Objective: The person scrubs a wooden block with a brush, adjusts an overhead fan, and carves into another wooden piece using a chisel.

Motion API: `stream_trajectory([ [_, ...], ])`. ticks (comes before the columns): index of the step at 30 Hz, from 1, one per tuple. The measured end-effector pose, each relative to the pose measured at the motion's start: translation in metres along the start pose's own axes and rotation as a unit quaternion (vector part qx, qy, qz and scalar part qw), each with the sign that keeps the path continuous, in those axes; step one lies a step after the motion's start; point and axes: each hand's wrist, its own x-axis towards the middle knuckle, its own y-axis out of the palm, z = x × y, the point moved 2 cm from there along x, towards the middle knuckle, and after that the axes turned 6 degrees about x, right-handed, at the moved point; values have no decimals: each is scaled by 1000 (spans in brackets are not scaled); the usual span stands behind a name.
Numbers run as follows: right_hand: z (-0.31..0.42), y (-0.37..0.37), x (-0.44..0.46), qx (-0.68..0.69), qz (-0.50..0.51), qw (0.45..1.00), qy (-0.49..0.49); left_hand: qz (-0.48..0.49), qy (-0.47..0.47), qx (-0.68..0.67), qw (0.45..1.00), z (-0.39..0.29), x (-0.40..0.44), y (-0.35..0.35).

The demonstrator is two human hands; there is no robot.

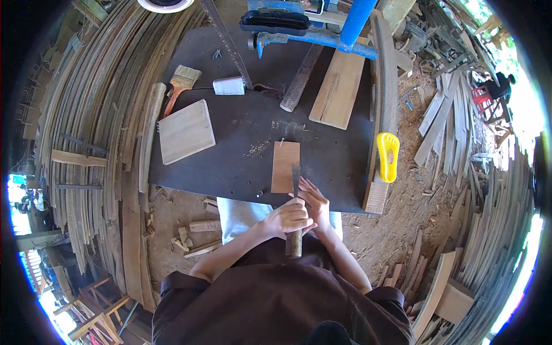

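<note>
A chisel [294, 244] with a wooden handle points away from my body, its metal blade over the right edge of a small reddish-brown board [284, 164]. My left hand [287, 218] is wrapped round the chisel near the top of its handle. Close against it on the right, my right hand [314, 204] has its fingers bent towards the blade and seems to grip it; its thumb is hidden. The little board lies flat on the dark tabletop [236, 152], near its front edge. A small nail or screw [282, 141] shows at the board's far end.
Left on the table are a pale square board [187, 132], a paintbrush [181, 86] and a whitish block [229, 86]. A saw blade [227, 43] rises at the back, near a blue metal frame [356, 26]. A yellow holder [388, 156] sits on the right edge. Planks [95, 115] line the left.
</note>
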Motion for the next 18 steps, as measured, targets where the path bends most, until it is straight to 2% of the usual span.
stream_trajectory([
  [8, -15, -6, -3, 14, 31, 999, -21, 11, 15, 4, 1000, 14, 13, 8],
  [10, -18, -5, -3, 9, 33, 999, -17, -13, 30, 6, 999, 14, 15, 9],
  [18, -8, 0, 3, -30, -22, 999, 0, -13, 40, 9, 999, 2, -3, 6],
])
